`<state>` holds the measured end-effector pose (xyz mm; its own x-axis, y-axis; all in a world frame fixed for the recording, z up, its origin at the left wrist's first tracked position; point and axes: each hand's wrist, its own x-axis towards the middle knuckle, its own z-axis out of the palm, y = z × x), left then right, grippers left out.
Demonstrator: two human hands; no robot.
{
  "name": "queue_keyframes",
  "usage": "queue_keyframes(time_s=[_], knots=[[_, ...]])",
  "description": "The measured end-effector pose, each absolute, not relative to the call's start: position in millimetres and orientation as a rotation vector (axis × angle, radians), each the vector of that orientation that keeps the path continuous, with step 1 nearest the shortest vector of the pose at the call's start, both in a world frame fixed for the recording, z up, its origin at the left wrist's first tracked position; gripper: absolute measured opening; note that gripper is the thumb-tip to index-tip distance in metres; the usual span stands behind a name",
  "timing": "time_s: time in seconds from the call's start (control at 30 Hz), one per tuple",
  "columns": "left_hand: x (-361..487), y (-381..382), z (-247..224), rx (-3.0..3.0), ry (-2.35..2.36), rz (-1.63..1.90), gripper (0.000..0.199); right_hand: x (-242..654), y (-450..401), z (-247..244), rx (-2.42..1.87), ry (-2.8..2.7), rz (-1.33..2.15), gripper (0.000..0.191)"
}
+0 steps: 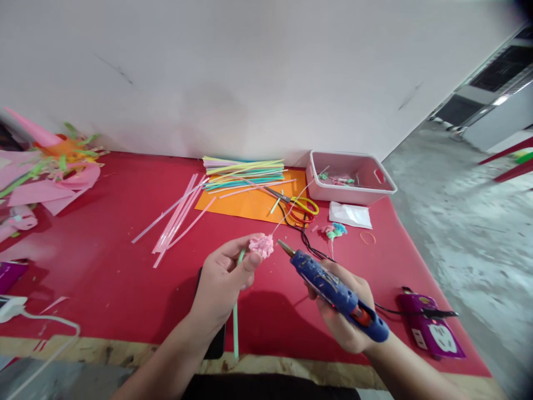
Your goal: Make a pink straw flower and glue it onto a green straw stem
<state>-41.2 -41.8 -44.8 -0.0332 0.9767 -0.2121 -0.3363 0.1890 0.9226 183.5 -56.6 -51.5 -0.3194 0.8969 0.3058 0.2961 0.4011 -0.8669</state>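
My left hand (225, 272) pinches a small pink paper flower (261, 246) between thumb and fingers. A green paper strip (235, 330) hangs down from the same hand. In my right hand (347, 311) is a blue hot glue gun (333, 289), its metal nozzle pointing at the flower with a small gap between. A thin pale strand runs from beside the flower up toward the pink bin. Under my left forearm a dark flat object (216, 345), like a phone, lies partly hidden.
Pink strips (179, 219) lie left of an orange sheet (245, 206) with colored strips (245, 172) and scissors (297, 203). A pink bin (350, 193), white packet (350, 215), small paper flowers (334, 230) and rubber band (367, 238) are to the right. A purple power strip (431, 325) sits near the table's right edge.
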Motion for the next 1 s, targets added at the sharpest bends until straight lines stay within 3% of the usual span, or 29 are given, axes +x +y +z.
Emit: queue_keyframes(time_s=[0.13,0.43,0.77,1.0], knots=[[-40.6,-49.1,-42.0,0.837,1.134,1.257,0.044,187.9,-53.0,-43.2,-0.971,-2.023,0.648,0.033],[-42.8,-55.9,-36.2,0.854,1.138,1.258,0.041,191.3,-49.7,-39.7,-0.893,-2.146,0.498,0.032],[-43.0,-57.3,-33.0,0.821,1.088,1.277,0.033,187.3,-49.6,-36.8,-0.864,-2.062,0.511,0.014],[-43.7,-55.8,-30.7,0.751,0.967,1.239,0.029,186.5,-51.1,-29.5,-0.857,-2.076,0.554,0.032]])
